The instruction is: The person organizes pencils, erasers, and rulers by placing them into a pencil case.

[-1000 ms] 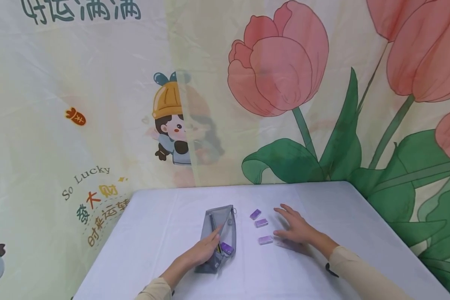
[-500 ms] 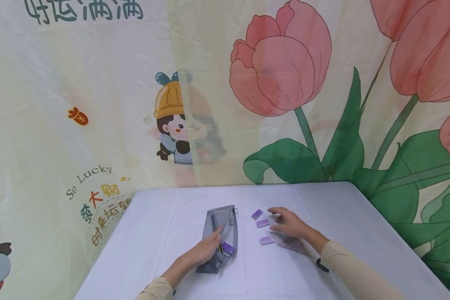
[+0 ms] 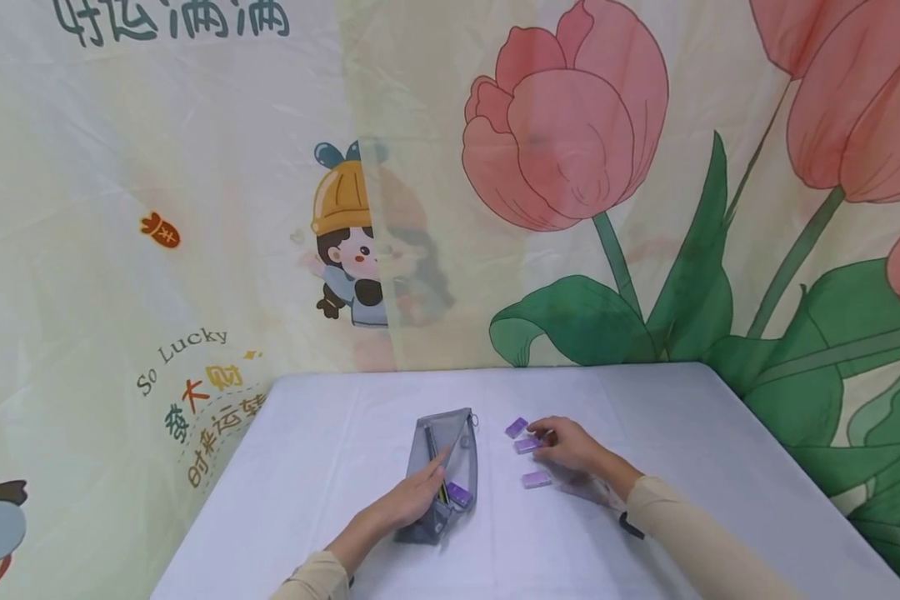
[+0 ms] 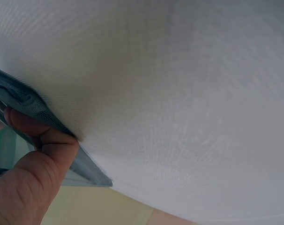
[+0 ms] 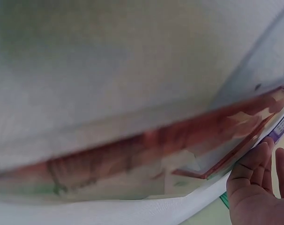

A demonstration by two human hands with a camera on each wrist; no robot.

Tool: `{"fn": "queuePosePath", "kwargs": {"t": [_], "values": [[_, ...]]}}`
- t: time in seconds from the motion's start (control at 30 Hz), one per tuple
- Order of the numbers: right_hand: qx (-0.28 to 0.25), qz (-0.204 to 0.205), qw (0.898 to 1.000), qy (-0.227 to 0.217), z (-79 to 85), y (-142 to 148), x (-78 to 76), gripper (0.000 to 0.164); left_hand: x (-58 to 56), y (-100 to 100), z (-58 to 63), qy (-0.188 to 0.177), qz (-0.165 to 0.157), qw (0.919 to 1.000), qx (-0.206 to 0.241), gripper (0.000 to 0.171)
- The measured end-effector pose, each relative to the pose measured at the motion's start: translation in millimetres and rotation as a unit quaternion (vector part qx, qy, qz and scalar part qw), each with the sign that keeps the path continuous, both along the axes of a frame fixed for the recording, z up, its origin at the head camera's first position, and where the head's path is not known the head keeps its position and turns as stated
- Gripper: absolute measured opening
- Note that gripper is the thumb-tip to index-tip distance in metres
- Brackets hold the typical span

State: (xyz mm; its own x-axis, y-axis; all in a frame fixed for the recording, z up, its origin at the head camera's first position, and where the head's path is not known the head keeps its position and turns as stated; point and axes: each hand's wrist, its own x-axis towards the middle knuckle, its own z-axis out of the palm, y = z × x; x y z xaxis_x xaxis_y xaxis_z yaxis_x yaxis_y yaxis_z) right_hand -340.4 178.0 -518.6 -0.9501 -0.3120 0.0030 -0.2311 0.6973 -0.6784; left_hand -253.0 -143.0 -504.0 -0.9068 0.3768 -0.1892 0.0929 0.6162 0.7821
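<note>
A grey mesh pencil pouch (image 3: 461,454) with a zip lies on the table. My left hand (image 3: 417,496) rests across it; in the left wrist view the thumb and fingers (image 4: 57,145) hold its zipped edge. Inside it show a dark pen-like stick (image 3: 431,442) and a purple eraser (image 3: 460,494). To the right lie small purple-and-white blocks that look like erasers: a far one (image 3: 517,427), a middle eraser (image 3: 525,447) and a near one (image 3: 536,479). My right hand (image 3: 570,446) pinches the middle eraser, its fingertips partly hiding it.
Under the right forearm lies a clear, pinkish flat piece (image 3: 585,486), perhaps a set square, its shape partly hidden. A white cloth covers the table (image 3: 330,467). Behind the far edge hangs a printed curtain (image 3: 420,350) with tulips.
My right hand has come left and down to the middle eraser, its fingers drawing together. The left hand stays on the pouch.
</note>
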Motion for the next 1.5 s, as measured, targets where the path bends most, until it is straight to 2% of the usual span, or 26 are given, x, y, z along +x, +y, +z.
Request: {"fn": "queuePosePath", "kwargs": {"t": [0.13, 0.33, 0.6, 1.07, 1.5], "values": [[0.013, -0.004, 1.000, 0.006, -0.8, -2.4, 0.2, 0.037, 1.0, -0.7, 0.2, -0.003, 0.002, 1.0000, -0.001, 0.054], [0.032, -0.039, 0.999, -0.009, 0.4, -9.5, 1.2, 0.031, 1.3, -1.4, 1.0, 0.000, -0.001, 1.0000, -0.004, 0.055], [0.054, -0.049, 0.997, 0.011, -0.2, -12.0, 2.3, 0.020, 0.9, -0.4, 2.5, 0.007, -0.003, 0.9999, -0.011, 0.056], [0.027, -0.058, 0.998, 0.017, 4.7, -13.7, 12.4, 0.019, 1.4, 0.1, 1.3, -0.002, 0.004, 1.0000, -0.007, 0.056], [0.014, -0.071, 0.997, 0.018, 12.0, -38.0, 18.1, 0.021, 0.5, -1.3, -0.7, -0.001, 0.002, 1.0000, -0.009, 0.056]]}}
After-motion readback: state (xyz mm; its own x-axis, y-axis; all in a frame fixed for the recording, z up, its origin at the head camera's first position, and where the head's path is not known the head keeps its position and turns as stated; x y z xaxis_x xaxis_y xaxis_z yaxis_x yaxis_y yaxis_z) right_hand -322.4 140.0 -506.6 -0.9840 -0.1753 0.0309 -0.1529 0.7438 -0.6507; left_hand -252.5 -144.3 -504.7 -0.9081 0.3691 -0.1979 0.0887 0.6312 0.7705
